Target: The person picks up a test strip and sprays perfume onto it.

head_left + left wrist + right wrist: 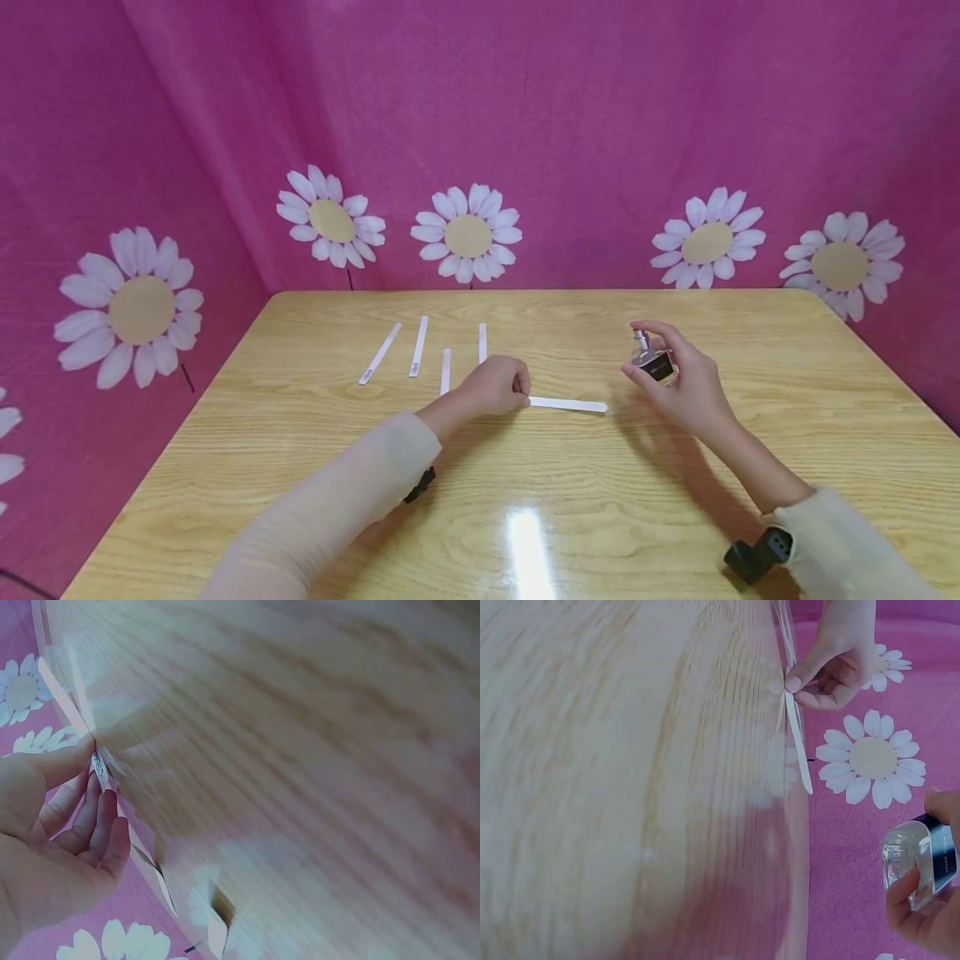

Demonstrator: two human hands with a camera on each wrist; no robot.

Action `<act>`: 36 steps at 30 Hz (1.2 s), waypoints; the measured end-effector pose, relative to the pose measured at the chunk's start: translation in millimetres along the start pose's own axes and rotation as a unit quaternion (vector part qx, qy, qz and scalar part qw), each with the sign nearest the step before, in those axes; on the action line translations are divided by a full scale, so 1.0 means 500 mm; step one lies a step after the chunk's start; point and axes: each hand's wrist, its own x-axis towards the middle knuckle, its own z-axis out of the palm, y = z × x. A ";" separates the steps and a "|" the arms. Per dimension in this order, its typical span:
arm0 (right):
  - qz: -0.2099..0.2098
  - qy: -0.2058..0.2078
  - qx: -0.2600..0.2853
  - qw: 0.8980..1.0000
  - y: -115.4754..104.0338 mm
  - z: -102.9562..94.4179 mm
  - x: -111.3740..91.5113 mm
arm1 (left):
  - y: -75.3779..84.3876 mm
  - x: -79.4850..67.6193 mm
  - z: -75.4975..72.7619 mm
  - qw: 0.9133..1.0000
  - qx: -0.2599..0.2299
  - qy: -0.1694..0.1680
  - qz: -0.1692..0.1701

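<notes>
My left hand (495,385) pinches one end of a white paper test strip (570,405), which points right, toward the bottle. In the left wrist view, thumb and fingertips meet on the strip's printed end (100,766). To the right, my right hand (697,387) holds a small glass perfume bottle (657,365) with a dark label, tilted above the table. Its index finger rests on top of the silver sprayer (641,339), the thumb against the bottle's side. The right wrist view shows the bottle's clear glass base (901,859). A gap separates bottle and strip.
Several more white strips lie on the wooden table (570,492), left of and behind my left hand: two with printed ends (381,353) at the left, others (482,342) nearer the hand. A pink curtain (570,125) with white flowers stands behind the table and along its left side.
</notes>
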 end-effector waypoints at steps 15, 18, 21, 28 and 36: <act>0.001 -0.004 -0.003 1.000 0.000 0.010 0.000 | -0.011 -0.018 -0.005 0.999 -0.024 -0.016 0.024; 0.002 -0.003 -0.002 1.000 -0.001 0.011 0.001 | -0.015 -0.027 -0.005 0.998 -0.047 -0.012 0.026; 0.002 -0.003 -0.002 1.000 -0.002 0.013 0.001 | -0.018 -0.038 -0.005 0.996 -0.092 -0.011 0.013; -0.004 -0.006 0.010 1.000 -0.013 0.017 0.009 | -0.028 -0.065 -0.006 0.980 -0.198 -0.008 -0.028; -0.024 -0.016 0.027 0.999 -0.024 0.029 0.021 | -0.038 -0.082 -0.007 0.925 -0.367 0.006 -0.097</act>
